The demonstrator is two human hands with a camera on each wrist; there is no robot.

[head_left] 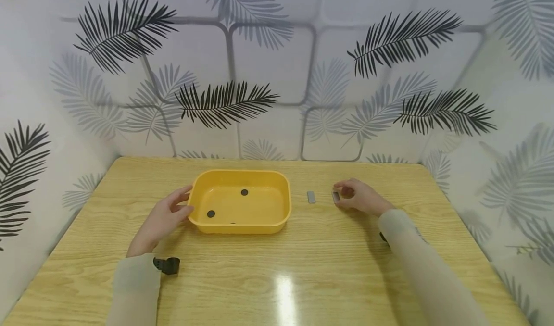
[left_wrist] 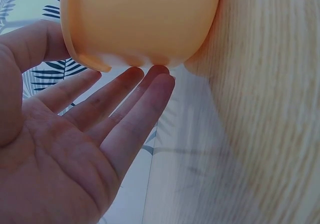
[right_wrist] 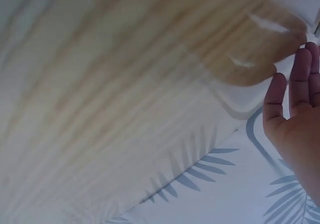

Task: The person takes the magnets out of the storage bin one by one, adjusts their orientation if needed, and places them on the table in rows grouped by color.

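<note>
At the left end of a yellow plastic tray (head_left: 240, 229), my left hand (head_left: 162, 219) touches the wall with its fingertips (left_wrist: 162, 83), the fingers fairly straight. Its thumb lies at the rim, as the left wrist view shows. Three dark round spots show on the tray's inside, one of them partly hidden by the near rim. To the tray's right, my right hand (head_left: 359, 197) pinches a small grey rectangular piece (head_left: 335, 197) between thumb and fingers, close over the table. A similar grey rectangular piece (head_left: 311, 197) lies flat between the tray and that hand.
The wood-grain table (head_left: 242, 278) reaches back to a wall (head_left: 272, 66) covered in leaf-patterned paper. Similar patterned surfaces flank it on both sides. A dark band with a small device (head_left: 170, 266) sits at my left wrist.
</note>
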